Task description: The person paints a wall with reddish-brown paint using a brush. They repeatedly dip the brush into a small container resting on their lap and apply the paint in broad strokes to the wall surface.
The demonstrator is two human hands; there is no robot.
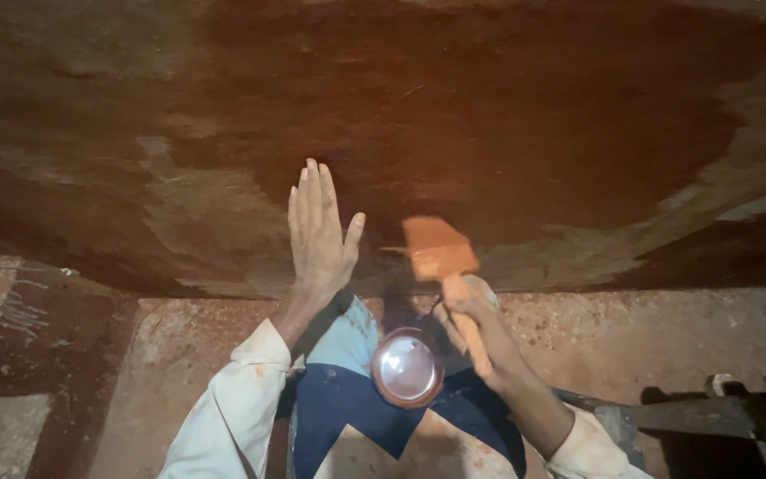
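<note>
Rough mottled brown wall (489, 115), left hand (316, 235) spread flat, right hand (480, 333) grip clenching flat-bristled wooden brush (441, 253)

Dim warm light is falling on a curved, mottled brown surface (454, 106) filling the upper view. Reddish speckled floor (631, 333) is lying below; dark wooden frame (711, 417) is standing at right.

One view only, from a head-worn camera. It faces a large curved, reddish-brown painted surface (454, 115) at close range; that surface fills the upper two thirds of the frame. The left hand (319, 232) and right hand (479, 333) enter from the bottom edge, raised toward the surface. The lower strip shows a speckled concrete floor (649, 328) farther off. No second view overlaps this one.
</note>
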